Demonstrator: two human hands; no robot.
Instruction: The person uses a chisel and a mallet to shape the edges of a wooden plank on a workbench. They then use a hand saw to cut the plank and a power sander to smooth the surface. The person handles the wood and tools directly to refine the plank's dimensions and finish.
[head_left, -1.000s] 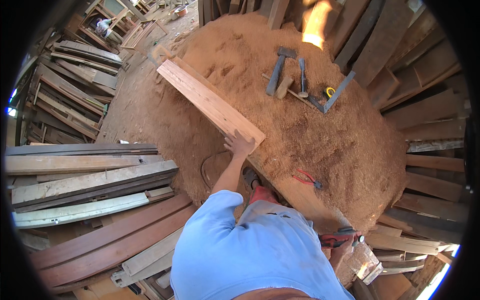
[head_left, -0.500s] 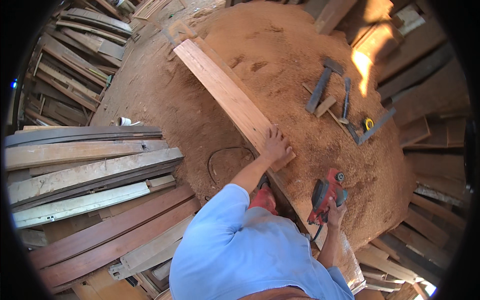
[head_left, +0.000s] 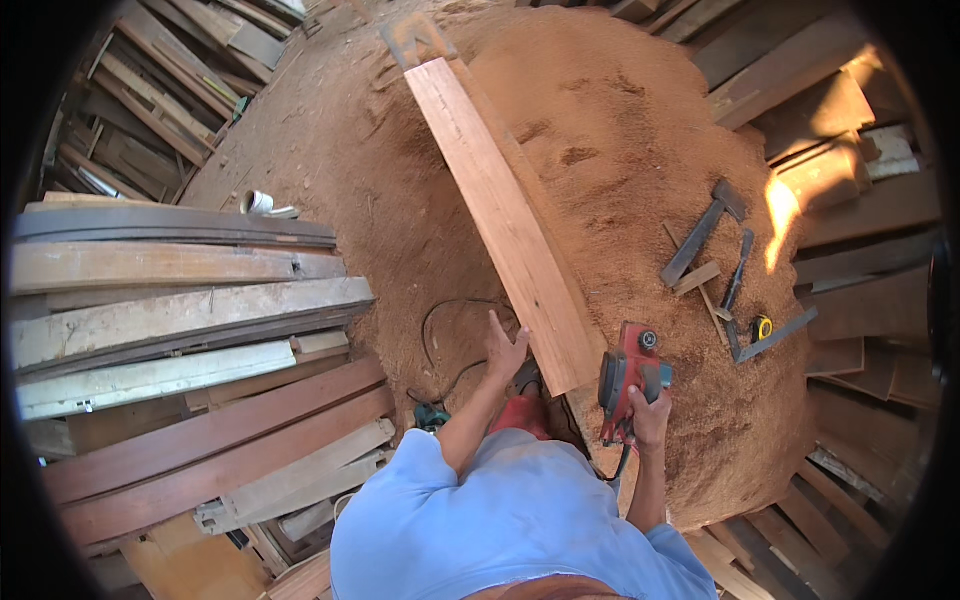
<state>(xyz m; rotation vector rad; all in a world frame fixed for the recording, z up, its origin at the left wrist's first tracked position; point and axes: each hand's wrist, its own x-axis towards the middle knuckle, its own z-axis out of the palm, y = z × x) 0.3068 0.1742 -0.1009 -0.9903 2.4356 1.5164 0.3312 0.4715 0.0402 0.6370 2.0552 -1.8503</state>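
Observation:
A long reddish wooden plank (head_left: 500, 210) runs from the top centre down to me over a sawdust-covered surface. My left hand (head_left: 505, 348) is spread, fingers apart, against the plank's left edge near its close end. My right hand (head_left: 648, 415) grips the handle of a red electric planer (head_left: 625, 375), held just right of the plank's near end. A black power cord (head_left: 445, 345) loops over the sawdust left of my left hand. I wear a light blue shirt.
Stacked planks (head_left: 180, 330) fill the left side, and more boards (head_left: 860, 250) line the right. Metal squares and flat bars (head_left: 715, 260) and a yellow tape measure (head_left: 763, 327) lie on the sawdust at right. A white pipe piece (head_left: 262, 204) sits upper left.
My right hand brought the red planer up beside the plank's near end. My left hand slid off the plank's top toward its left edge, and my view moved in over the plank.

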